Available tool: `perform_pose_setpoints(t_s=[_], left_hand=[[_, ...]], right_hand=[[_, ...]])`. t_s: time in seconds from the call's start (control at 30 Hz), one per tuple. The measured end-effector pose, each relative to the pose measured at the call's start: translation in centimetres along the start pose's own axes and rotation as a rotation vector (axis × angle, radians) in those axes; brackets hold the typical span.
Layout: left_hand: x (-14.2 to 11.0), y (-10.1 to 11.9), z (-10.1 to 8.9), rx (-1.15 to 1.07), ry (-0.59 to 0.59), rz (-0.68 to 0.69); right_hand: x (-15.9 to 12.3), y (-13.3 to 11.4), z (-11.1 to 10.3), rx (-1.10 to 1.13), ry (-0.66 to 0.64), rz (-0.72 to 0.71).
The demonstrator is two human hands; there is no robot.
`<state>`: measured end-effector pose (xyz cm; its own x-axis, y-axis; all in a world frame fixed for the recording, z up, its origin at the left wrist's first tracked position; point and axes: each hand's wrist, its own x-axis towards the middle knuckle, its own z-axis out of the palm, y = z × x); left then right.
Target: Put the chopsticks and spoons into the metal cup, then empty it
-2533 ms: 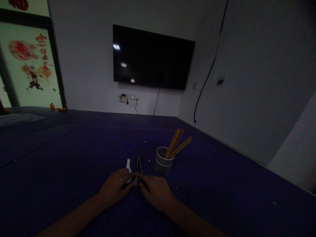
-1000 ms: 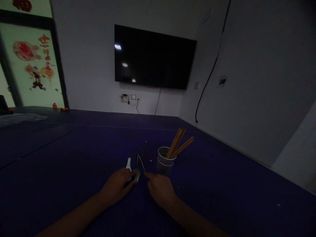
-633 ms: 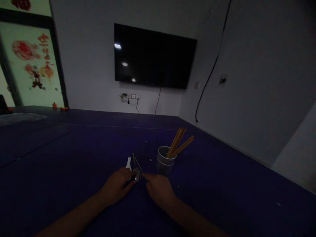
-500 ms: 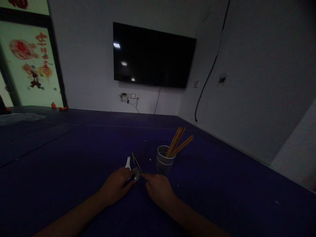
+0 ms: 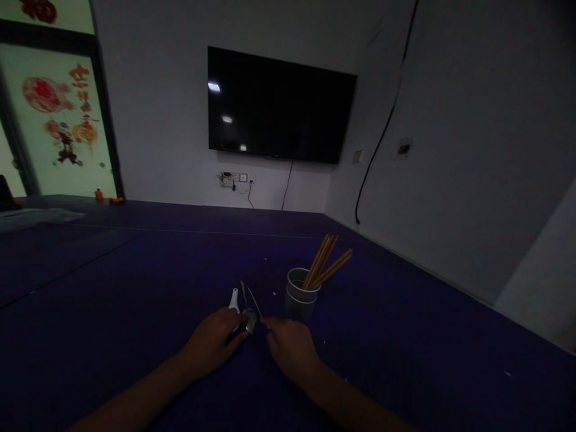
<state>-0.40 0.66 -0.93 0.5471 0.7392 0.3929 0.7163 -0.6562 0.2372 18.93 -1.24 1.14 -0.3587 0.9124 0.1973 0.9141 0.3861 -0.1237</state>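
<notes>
My left hand [image 5: 213, 342] is on the purple surface, its thumb and index finger at the rounded end of a metal spoon [image 5: 251, 323]. Partly under those fingers lies a white spoon [image 5: 234, 298], its handle pointing away from me. Just to the right, my right hand [image 5: 291, 345] has its fingertips closed on the near end of a thin metal utensil [image 5: 254, 301]; that end is hidden, so its kind does not show. A grey metal cup [image 5: 300, 300] stands beyond my right hand, with several wooden chopsticks [image 5: 320, 261] leaning in it.
The purple surface [image 5: 180, 258] runs back to the wall, with small white bits scattered on it. A television [image 5: 279, 105] hangs on the wall above sockets [image 5: 238, 178]. A black cable [image 5: 380, 144] hangs at the right. Small orange objects [image 5: 116, 200] lie far left by the door.
The thin utensil at my right hand now stands slightly farther from the metal spoon, with a wider gap between them. The whole view has shifted slightly; my left hand stays at the spoons.
</notes>
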Motion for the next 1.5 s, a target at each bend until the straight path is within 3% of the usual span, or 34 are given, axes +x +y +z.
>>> perform_pose_setpoints(t_s=[0.3, 1.5], left_hand=[[-0.03, 0.03, 0.05, 0.025, -0.006, -0.015], [-0.03, 0.05, 0.02, 0.018, -0.002, -0.006]], right_hand=[[0.09, 0.14, -0.08, 0.004, 0.006, 0.112], [0.12, 0.60, 0.53, 0.022, 0.002, 0.079]])
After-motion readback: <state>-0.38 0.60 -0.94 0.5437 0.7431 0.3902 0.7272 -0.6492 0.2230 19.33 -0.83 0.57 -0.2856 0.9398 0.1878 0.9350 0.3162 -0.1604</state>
